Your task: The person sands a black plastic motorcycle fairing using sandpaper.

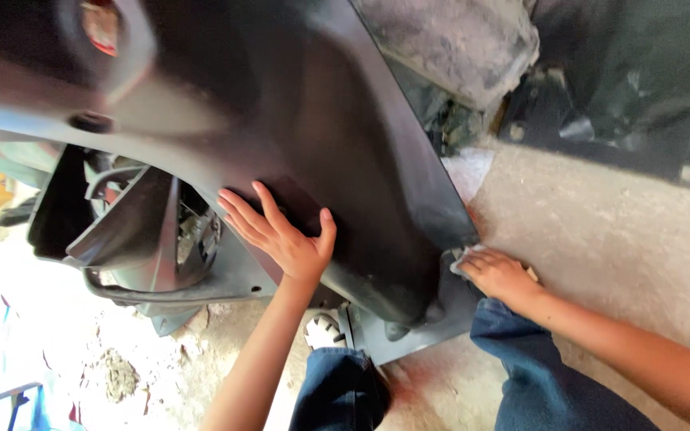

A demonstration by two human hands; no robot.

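At the far left, past the edge of the bodywork, I see bright ground with scattered dirt (117, 375) and a bit of blue frame (9, 399) in the corner. Next to that comes the open underside of the scooter (145, 239), dark struts and a curved bar showing. Over it sweeps the big black plastic panel (321, 120), glossy, running from the top left down to a rounded lower edge near my knees. My left hand (285, 235) lies flat against that panel, fingers spread wide and pointing up and to the left, thumb out to the right; it grips nothing, only presses on the surface. Below it my two knees in blue jeans (521, 375) and the toe of a sandal (323, 329) show on the concrete floor (616, 231). At the panel's lower right corner my right hand (501, 275) is curled down around a small pale rag (461, 259), which touches the panel's edge. Beyond, at the top right, a dark metal bracket (608, 128) sits by a rough grey wall (457, 48).
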